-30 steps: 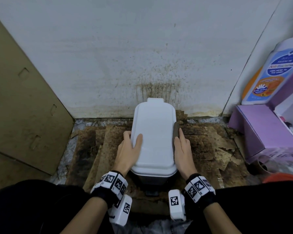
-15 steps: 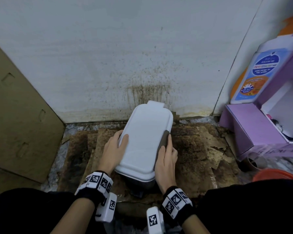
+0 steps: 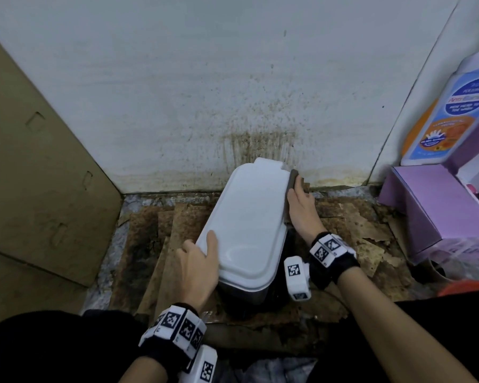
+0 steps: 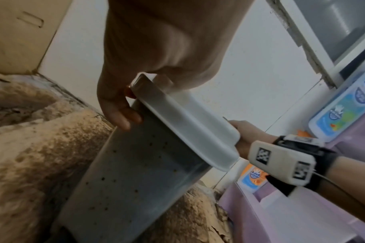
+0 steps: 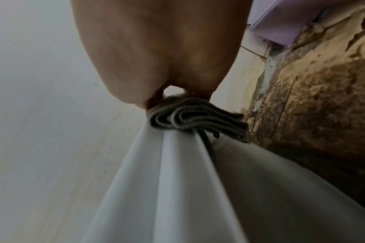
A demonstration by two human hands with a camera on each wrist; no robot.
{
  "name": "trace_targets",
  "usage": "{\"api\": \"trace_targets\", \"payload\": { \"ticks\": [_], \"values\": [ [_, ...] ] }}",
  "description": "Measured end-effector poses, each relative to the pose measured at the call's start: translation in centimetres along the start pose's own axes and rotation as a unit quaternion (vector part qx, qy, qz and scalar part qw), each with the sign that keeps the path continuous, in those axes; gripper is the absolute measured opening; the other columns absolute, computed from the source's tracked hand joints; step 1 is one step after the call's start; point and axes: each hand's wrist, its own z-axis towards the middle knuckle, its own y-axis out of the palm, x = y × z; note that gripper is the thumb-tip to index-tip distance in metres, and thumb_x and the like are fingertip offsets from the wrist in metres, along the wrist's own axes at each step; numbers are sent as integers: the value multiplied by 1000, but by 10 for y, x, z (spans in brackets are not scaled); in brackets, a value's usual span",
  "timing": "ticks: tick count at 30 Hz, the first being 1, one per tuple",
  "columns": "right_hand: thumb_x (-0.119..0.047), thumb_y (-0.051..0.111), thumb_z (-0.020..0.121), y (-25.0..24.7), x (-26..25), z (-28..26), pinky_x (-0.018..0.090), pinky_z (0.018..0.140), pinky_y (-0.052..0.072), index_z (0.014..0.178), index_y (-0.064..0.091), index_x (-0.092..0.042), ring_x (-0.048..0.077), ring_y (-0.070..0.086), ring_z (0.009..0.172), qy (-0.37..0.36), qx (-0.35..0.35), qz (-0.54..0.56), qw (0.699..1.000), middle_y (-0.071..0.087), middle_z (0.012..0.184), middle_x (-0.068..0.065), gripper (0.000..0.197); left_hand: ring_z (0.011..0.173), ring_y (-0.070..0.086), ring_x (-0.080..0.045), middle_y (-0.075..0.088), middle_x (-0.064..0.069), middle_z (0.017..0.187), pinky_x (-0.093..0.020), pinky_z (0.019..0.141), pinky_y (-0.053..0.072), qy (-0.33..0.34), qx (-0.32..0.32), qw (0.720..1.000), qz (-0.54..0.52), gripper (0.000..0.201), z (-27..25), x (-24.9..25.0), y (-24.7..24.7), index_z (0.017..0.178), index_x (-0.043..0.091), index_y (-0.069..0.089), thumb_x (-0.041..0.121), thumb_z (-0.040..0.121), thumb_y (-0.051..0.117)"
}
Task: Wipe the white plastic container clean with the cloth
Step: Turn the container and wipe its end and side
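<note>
The white plastic container [image 3: 246, 219] with its white lid stands tilted on stained cardboard in front of the wall. My left hand [image 3: 198, 268] grips the lid's near left edge, thumb on top and fingers curled under the rim; the container [image 4: 156, 164] shows a grey speckled side there. My right hand [image 3: 300, 208] presses a folded grey-brown cloth [image 3: 293, 179] against the lid's far right edge. In the right wrist view the folded cloth [image 5: 196, 116] sits on the lid rim [image 5: 167, 180] under my fingers.
A dirty spattered wall [image 3: 233, 92] rises right behind the container. A cardboard sheet [image 3: 33, 175] leans at the left. A purple box [image 3: 437, 205] and a labelled bottle [image 3: 451, 114] stand at the right. Torn stained cardboard [image 3: 357, 225] covers the floor.
My right hand slid the cloth along the lid's right edge from the middle to the far corner. My left hand shifted nearer along the left edge, and the container turned and tilted.
</note>
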Motion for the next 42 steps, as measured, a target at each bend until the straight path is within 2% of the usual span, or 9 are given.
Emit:
{"api": "trace_targets", "payload": {
  "ticks": [5,10,13,15,19,23,29,36,42],
  "values": [
    [-72,23,88,-15,0,42,57,115,30,153,5,-53,36,30,147,-19,-33,-33,999,20,166,7,71,85,66,-38,60,-35,115,-32,49,44,15,-21,998,-49,83,-10,-11,1,121,-21,52,59,102,39],
    [-67,30,94,-22,-11,44,53,124,15,155,17,-48,23,15,154,-29,-59,-18,998,20,165,-10,66,98,62,-26,63,-12,111,-26,63,40,-1,-16,995,-97,56,-10,-11,8,116,5,48,58,102,35],
    [-46,35,106,-23,-11,41,33,117,25,157,21,-40,10,26,145,-17,-72,67,995,23,162,-14,53,93,65,-32,62,-24,99,-22,60,39,31,-6,995,-98,63,-12,-13,5,115,-5,53,54,103,38],
    [-41,38,107,-24,-6,38,35,113,34,156,27,-41,13,34,144,-16,-70,118,990,28,162,-12,50,83,63,-18,59,-13,89,-11,54,37,46,-13,995,-92,57,-13,-14,2,110,-3,54,52,103,40],
    [-38,42,106,-29,5,25,33,104,42,152,37,-41,14,47,133,-10,-24,172,985,40,156,-9,46,103,64,-8,66,5,113,-29,84,54,99,-28,988,-116,55,-4,-22,-1,120,18,55,66,99,39],
    [-39,42,106,-33,17,1,46,112,42,148,40,-46,19,46,138,-9,44,194,980,41,156,-7,43,114,56,-3,57,14,122,-25,90,46,107,-59,982,-147,44,11,-11,-18,130,26,46,58,101,41],
    [-52,40,100,-12,38,-47,49,121,26,149,35,-49,18,29,147,-36,191,135,972,37,157,-8,49,127,52,-8,52,15,135,-50,105,47,121,-85,981,-129,61,52,-11,-35,135,43,46,82,88,41],
    [-38,35,107,13,43,-85,26,107,19,155,31,-36,17,22,145,-23,266,100,959,36,156,1,47,120,45,-15,40,-6,145,-40,99,41,124,-68,987,-75,47,60,-2,-26,147,34,39,54,104,38],
    [-40,32,108,18,39,-79,24,106,18,157,27,-32,18,21,145,-32,253,80,964,35,154,3,50,120,50,-29,35,-10,145,-42,100,42,107,-33,992,-51,49,57,-6,-24,151,39,36,55,104,36]
  ]
}}
